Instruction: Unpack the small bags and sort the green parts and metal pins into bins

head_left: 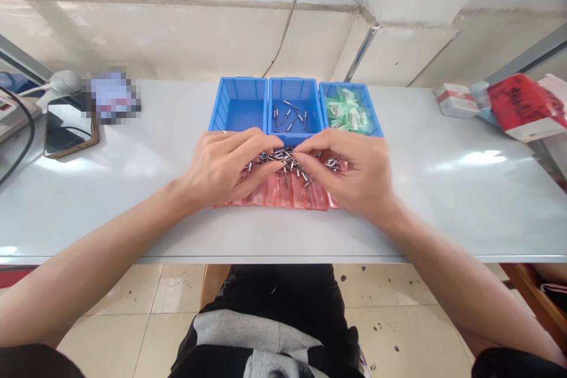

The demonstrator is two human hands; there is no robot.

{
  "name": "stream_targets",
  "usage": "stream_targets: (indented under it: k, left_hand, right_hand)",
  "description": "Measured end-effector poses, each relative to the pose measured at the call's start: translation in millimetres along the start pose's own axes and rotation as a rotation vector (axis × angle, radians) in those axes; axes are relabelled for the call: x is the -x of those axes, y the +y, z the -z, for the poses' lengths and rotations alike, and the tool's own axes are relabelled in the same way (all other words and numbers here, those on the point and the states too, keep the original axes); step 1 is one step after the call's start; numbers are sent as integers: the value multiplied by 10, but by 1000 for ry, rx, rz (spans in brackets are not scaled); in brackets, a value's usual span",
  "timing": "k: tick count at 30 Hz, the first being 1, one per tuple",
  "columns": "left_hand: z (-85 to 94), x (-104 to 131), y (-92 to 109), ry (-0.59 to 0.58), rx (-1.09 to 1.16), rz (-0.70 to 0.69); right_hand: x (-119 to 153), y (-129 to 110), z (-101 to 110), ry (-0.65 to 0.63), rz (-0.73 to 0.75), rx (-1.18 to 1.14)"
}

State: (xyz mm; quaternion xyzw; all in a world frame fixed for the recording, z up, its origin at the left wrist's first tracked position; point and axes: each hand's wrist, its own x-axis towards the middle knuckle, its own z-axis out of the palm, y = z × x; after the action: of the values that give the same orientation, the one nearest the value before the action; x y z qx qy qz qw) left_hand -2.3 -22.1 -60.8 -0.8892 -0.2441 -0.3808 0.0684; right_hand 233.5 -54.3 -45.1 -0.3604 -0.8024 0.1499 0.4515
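A heap of metal blind rivets (286, 157) with long thin stems lies on a row of pink plastic bags (287, 196) in front of me. My left hand (230, 164) rests at the heap's left side, thumb and index finger apart with rivets between and beneath them. From the right, my right hand (354, 168) reaches in with thumb and index fingertips nearly together on what looks like a rivet at the heap. Its other fingers curl behind and are partly hidden. Just beyond the hands, the middle blue bin (295, 87) has several loose rivets in it.
Left of the middle bin stands another blue bin (243, 87); the right blue bin (374, 112) contains green-tinted bags (349, 109) of small parts. A phone (71, 127) lies at the left. A small white box (457, 100) and a red bag (516, 100) sit at the right.
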Motion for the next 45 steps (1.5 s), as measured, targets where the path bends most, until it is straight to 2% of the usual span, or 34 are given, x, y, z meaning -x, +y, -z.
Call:
stream_targets:
  k: [4,7,10,14,26,30,33,36,38,41,43,45]
  left_hand:
    - [-36,-9,-19,38,-45,-84]
    - [-42,-1,-37,83,-55,-122]
    - [-30,9,-37,71,-11,-78]
    - [-22,17,-33,120,33,-58]
    - [-11,0,-29,165,35,-99]
    - [14,-16,-5,203,17,-20]
    - [11,-29,0,227,-12,-32]
    - [-14,-29,-4,247,-35,-56]
    - [-31,-25,-7,237,-43,-61]
    - [-47,-20,-9,236,-36,-64]
    - [-49,-19,-6,244,-37,-64]
    - [-47,-17,0,237,-47,-56]
  right_hand:
    - [-2,-70,-2,91,-187,-296]
    - [0,-64,-14,96,-227,-389]
    - [4,-55,-31,100,-252,-449]
    - [2,-56,-39,120,-260,-498]
    - [3,-58,-31,21,-315,-579]
    - [-35,46,-29,128,-425,-579]
    - [-72,127,21,188,-453,-584]
    - [-69,147,70,105,-367,-518]
    - [-39,146,63,6,-208,-292]
    - [12,173,-11,-213,79,219]
    - [27,208,-66,-335,178,419]
    - [25,240,-95,-384,204,473]
